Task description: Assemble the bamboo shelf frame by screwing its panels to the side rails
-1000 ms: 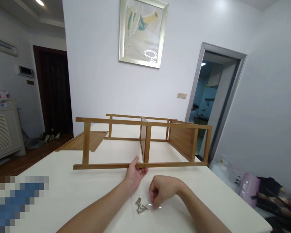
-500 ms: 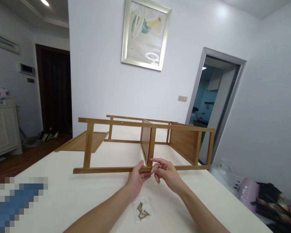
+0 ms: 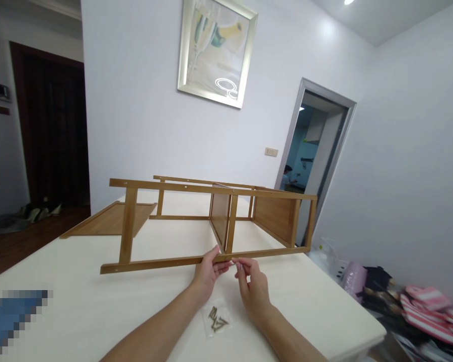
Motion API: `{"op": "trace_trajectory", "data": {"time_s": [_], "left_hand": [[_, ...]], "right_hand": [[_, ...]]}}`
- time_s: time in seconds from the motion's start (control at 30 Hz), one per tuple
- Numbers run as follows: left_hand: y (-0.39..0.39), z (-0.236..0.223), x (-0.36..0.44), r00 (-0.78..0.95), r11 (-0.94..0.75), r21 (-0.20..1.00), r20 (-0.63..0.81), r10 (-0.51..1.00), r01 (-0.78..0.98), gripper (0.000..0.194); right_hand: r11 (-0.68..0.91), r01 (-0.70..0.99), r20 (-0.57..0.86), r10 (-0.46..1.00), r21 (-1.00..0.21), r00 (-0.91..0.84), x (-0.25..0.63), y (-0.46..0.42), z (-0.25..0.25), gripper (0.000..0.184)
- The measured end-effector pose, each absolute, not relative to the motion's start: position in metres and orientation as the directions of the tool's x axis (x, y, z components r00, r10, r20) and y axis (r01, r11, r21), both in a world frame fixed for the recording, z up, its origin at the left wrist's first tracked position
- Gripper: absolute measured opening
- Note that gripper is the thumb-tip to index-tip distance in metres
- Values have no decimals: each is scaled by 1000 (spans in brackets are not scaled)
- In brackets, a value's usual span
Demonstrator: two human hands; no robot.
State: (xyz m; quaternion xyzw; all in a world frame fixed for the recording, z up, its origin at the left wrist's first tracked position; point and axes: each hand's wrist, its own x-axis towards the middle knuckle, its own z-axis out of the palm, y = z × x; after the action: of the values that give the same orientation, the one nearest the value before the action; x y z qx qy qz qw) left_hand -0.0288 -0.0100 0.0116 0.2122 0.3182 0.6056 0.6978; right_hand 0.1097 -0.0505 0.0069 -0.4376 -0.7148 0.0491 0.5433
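A wooden shelf frame point(image 3: 154, 264) lies on its side on the white table point(image 3: 294, 311), with a middle shelf panel point(image 3: 219, 216) and an end panel point(image 3: 274, 218) between its two ladder-like sides. My left hand point(image 3: 205, 275) grips the lower near rail from below, thumb up against it, by the middle crosspiece. Just right of those fingers, my right hand point(image 3: 255, 290) pinches a small screw point(image 3: 233, 263) close to the rail's near face; whether its tip touches the hole cannot be made out. Below both hands lies a clear plastic bag point(image 3: 206, 330) with several screws point(image 3: 218, 320).
A loose wooden panel point(image 3: 101, 221) rests on the table's left side. Blurred blue pixels point(image 3: 11, 319) cover the near left corner. Beyond the right edge are a lilac roll point(image 3: 354, 281) and striped cloth point(image 3: 426, 311). A person point(image 3: 287, 176) is in the far doorway.
My right hand has risen from the screw bag to the lower rail, now pinching a screw there. My left hand keeps its grip on the rail. The view has turned slightly right.
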Motion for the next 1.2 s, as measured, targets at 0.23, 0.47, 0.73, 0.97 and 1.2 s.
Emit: {"op": "trace_trajectory", "data": {"time_s": [0.23,0.47,0.73,0.97,1.2], "left_hand": [[-9,10,-28,51,177,679,-202,978,-712,21],[-8,9,-28,46,158,675,-180,983,-721,21],[-10,12,-28,52,158,668,-175,983,-727,20],[-10,13,-28,54,170,661,-192,980,-731,22],[-7,13,-28,30,151,648,-194,981,-746,22]], "right_hand": [[687,682,843,501,-251,-194,115,-47,6,14],[747,664,890,332,-46,-312,114,-49,14,7],[699,714,886,345,-23,-310,113,-49,13,10],[693,721,883,345,-12,-317,111,-49,14,11],[745,664,884,261,71,-388,111,-46,16,10]]}}
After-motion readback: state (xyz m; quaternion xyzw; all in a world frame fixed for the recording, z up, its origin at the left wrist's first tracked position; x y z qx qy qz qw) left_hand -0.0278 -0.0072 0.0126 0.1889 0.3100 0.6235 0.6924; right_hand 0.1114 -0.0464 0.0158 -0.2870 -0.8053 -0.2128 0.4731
